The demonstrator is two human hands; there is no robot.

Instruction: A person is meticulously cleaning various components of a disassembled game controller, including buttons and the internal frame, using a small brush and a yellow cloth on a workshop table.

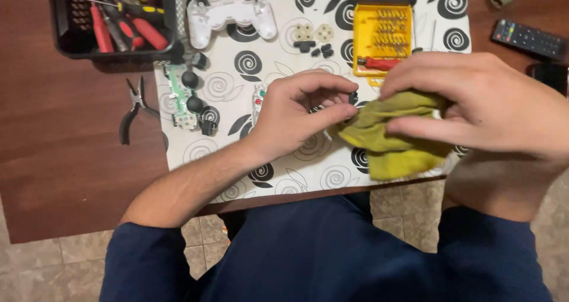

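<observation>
My left hand (299, 113) pinches the left edge of a yellow-green cloth (391, 139), thumb and fingers curled over something small that I cannot make out. My right hand (474, 103) grips the same cloth from the right, fingers folded over its top. Both hands hover above a white mat with black swirls (237, 94) near the table's front edge. A green circuit board with two black thumbsticks (185, 97) lies to the left of my left hand. A white game controller shell (232, 14) rests at the back of the mat.
A yellow screwdriver bit case (382, 38) stands open behind my hands. Small rubber pads and black buttons (314, 38) lie beside it. A black tray of red-handled screwdrivers (112, 17) sits back left, pliers (133, 109) on the brown table (59, 130), a remote (529, 39) back right.
</observation>
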